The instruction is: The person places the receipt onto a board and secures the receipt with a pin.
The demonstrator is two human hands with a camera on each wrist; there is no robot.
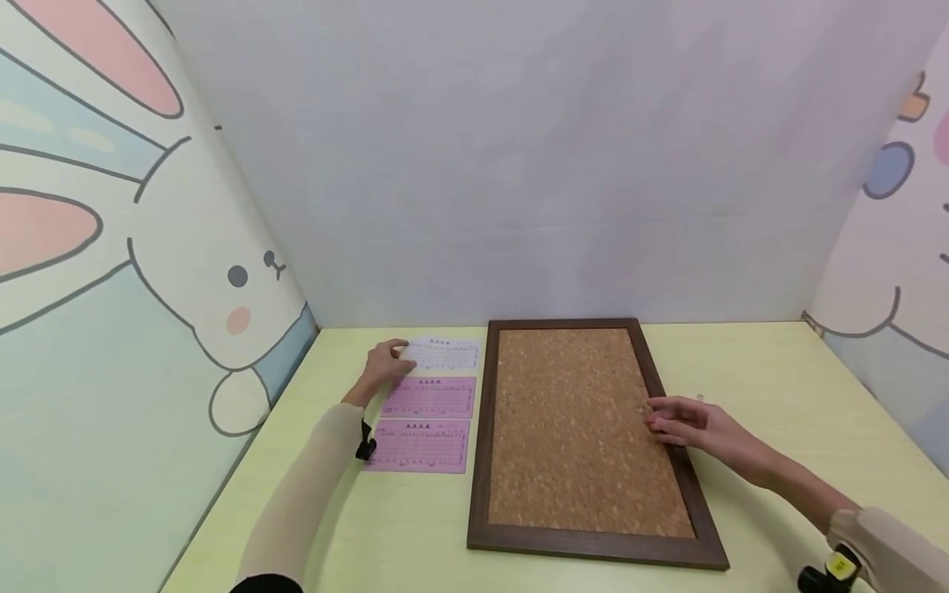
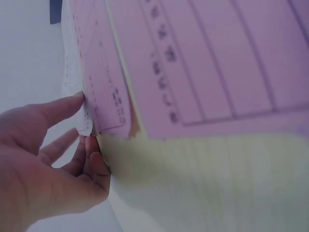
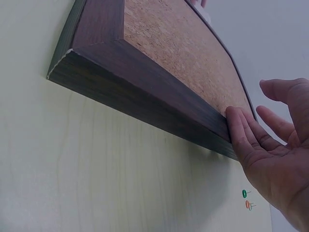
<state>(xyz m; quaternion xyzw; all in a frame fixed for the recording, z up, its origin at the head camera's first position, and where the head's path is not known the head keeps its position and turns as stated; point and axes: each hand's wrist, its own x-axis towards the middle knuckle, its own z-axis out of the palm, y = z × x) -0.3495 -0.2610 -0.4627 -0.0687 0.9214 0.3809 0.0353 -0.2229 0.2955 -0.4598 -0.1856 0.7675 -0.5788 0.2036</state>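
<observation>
My left hand (image 1: 385, 362) is at the left edge of a white printed slip (image 1: 445, 354), thumb and forefinger apart and touching it. In the left wrist view the thumb lies near the slip's corner, while the other fingers curl by the table. Two pink printed slips (image 1: 428, 397) (image 1: 418, 446) lie nearer, in a column. A cork board (image 1: 578, 436) with a dark brown frame (image 1: 593, 542) lies flat beside them. My right hand (image 1: 685, 424) rests its extended fingers on the board's right frame, fingertips reaching over the cork; its thumb stands clear in the right wrist view.
On the table (image 1: 801, 412), right of the board, a green pushpin (image 3: 245, 194) and an orange pushpin (image 3: 248, 204) lie close together. A pale wall (image 1: 549, 165) rises behind, with rabbit-printed panels (image 1: 200, 272) at the sides.
</observation>
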